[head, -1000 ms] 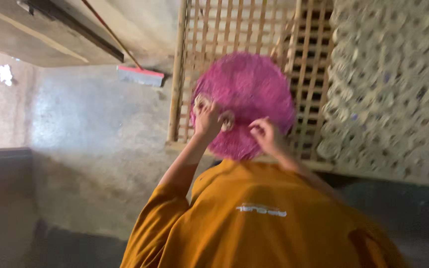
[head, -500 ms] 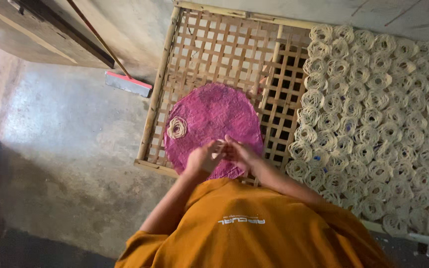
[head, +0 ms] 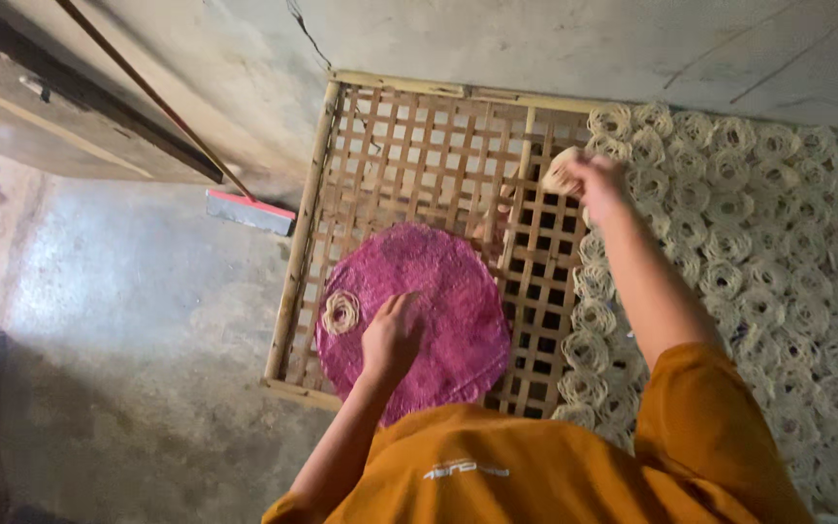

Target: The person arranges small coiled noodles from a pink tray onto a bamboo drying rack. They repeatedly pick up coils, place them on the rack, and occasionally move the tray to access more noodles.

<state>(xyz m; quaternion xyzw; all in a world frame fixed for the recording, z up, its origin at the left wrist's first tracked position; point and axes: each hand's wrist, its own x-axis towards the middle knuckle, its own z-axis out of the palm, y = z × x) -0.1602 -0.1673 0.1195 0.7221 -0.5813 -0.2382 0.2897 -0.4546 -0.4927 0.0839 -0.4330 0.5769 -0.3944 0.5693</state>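
— Placement is where you are: your right hand [head: 596,180] grips a pale noodle coil [head: 562,172] at the edge of the laid rows [head: 729,272] on the bamboo rack [head: 419,165]

— And your left hand [head: 392,335]?

— Fingers flat, released, on the pink round tray [head: 448,301]; one coil [head: 340,311] remains there. I'd judge setting down comes next, snug against its neighbours

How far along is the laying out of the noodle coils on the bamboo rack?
Done: pale noodle coils already cover the right part of the woven bamboo lattice rack. In hand: the right hand holds one coil at the edge of the rows; the left hand rests on the round pink woven mat, which carries one more coil. Left: the rack's left part is bare.
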